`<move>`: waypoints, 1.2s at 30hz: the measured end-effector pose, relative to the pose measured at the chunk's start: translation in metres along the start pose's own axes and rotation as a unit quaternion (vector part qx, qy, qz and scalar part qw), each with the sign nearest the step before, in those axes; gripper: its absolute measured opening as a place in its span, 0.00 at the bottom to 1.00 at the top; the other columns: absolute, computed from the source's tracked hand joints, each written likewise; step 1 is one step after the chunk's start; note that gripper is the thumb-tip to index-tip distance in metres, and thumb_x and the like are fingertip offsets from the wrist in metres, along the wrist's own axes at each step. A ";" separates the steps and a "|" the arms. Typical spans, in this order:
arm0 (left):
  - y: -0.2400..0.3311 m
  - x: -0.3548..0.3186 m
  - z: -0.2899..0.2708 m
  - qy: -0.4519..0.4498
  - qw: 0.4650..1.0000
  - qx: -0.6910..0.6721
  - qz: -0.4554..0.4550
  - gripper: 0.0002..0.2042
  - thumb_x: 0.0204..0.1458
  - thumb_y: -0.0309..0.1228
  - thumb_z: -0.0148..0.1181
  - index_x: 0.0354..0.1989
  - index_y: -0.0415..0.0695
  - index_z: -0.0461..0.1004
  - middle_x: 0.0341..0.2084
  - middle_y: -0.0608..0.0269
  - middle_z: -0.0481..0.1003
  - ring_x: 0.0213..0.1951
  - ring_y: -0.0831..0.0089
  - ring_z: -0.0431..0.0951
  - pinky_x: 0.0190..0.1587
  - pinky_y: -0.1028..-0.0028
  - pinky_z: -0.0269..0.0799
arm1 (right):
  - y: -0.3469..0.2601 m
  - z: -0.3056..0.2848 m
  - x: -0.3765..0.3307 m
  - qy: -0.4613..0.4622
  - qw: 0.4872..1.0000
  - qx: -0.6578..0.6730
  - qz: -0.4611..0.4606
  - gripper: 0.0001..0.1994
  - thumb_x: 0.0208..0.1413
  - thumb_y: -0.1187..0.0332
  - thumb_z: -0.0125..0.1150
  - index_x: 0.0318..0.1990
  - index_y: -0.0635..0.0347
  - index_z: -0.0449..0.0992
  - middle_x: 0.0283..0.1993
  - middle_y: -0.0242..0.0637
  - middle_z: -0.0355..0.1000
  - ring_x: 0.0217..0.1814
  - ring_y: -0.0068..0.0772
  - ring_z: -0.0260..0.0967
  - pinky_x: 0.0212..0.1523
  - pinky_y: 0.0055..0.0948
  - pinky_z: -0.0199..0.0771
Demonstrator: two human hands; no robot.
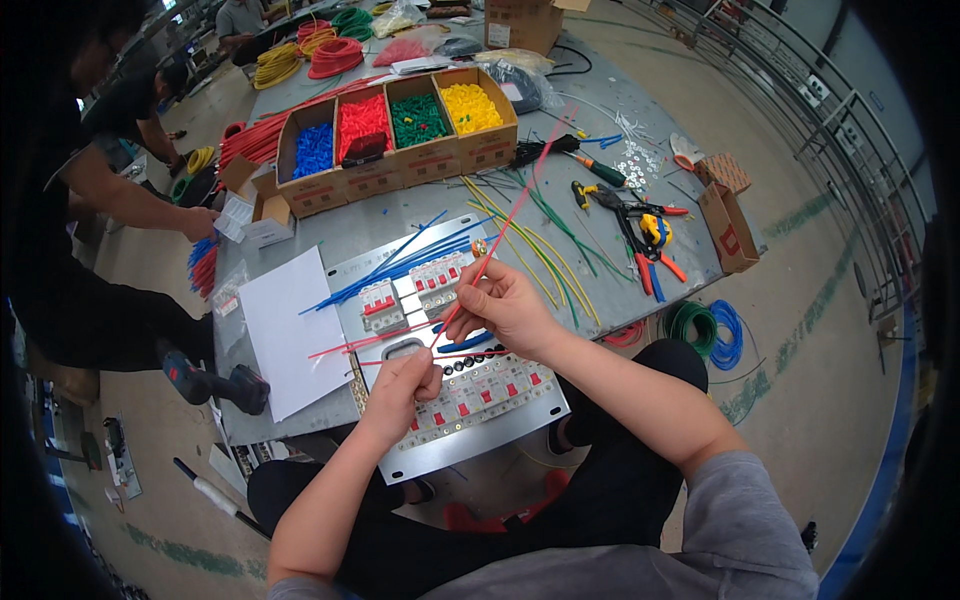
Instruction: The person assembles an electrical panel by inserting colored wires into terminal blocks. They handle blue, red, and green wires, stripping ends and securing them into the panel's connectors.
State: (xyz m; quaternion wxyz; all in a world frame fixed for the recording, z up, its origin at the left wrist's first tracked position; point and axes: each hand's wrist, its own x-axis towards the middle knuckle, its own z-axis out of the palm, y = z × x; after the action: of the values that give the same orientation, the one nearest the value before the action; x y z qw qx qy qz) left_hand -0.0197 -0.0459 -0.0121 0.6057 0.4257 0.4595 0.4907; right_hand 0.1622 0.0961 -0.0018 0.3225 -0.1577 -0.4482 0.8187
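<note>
1. Red wire: in the head view it slants up and away to the right from between my two hands, above the metal plate.
2. My right hand is mostly closed, thumb and forefinger pinched on the wire, the other fingers curled in.
3. My left hand is nearly a loose fist, its thumb and forefinger tips together on the wire's lower end.
4. Below my hands, the plate carries a lower row of breakers with red switches; more breakers sit farther up it.
5. Blue wires lie across the plate's upper part, and white paper lies to its left on the worktop.
6. Beyond, a cardboard box row holds blue, red, green and yellow pieces.
</note>
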 end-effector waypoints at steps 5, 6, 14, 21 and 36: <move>-0.002 -0.003 0.010 -0.016 0.994 -0.103 -0.025 0.25 0.72 0.47 0.41 0.20 0.48 0.55 0.15 0.70 0.56 0.21 0.76 0.50 0.28 0.72 0.48 | -0.003 0.007 -0.003 -0.002 0.997 -0.078 0.018 0.08 0.69 0.67 0.61 0.44 0.61 0.71 0.37 0.47 0.81 0.37 0.38 0.84 0.37 0.33 0.87; -0.005 -0.003 0.009 -0.015 0.992 -0.123 -0.035 0.26 0.73 0.47 0.40 0.20 0.48 0.55 0.15 0.70 0.56 0.21 0.77 0.50 0.27 0.72 0.48 | -0.004 0.010 -0.003 0.003 0.997 -0.074 0.016 0.08 0.69 0.67 0.60 0.44 0.62 0.71 0.37 0.47 0.81 0.37 0.38 0.84 0.37 0.33 0.87; -0.006 -0.004 0.008 0.065 0.996 0.058 -0.008 0.27 0.74 0.45 0.41 0.20 0.45 0.61 0.15 0.72 0.59 0.21 0.80 0.54 0.26 0.73 0.52 | -0.007 0.018 0.000 0.047 0.999 0.005 0.004 0.10 0.67 0.67 0.63 0.49 0.61 0.71 0.36 0.44 0.81 0.36 0.38 0.84 0.36 0.32 0.87; -0.002 -0.012 0.016 0.100 0.987 0.126 0.029 0.27 0.74 0.44 0.41 0.19 0.45 0.60 0.14 0.72 0.57 0.20 0.80 0.53 0.25 0.72 0.50 | -0.009 0.013 0.007 0.050 0.998 -0.026 -0.019 0.09 0.68 0.67 0.62 0.46 0.60 0.69 0.35 0.46 0.81 0.33 0.38 0.83 0.33 0.31 0.87; 0.013 -0.023 0.014 -0.059 0.917 -0.375 -0.119 0.26 0.74 0.47 0.35 0.19 0.54 0.49 0.11 0.74 0.45 0.17 0.75 0.44 0.24 0.71 0.45 | -0.038 -0.008 0.026 0.059 0.994 -0.016 -0.091 0.13 0.71 0.65 0.57 0.56 0.59 0.65 0.37 0.46 0.80 0.35 0.38 0.83 0.36 0.32 0.86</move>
State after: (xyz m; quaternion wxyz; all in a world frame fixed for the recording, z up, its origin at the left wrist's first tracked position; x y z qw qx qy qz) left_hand -0.0110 -0.0674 0.0065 0.8008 0.1374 0.2522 0.5256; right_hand 0.1621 0.1339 0.0263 0.4193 -0.1696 -0.4537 0.7678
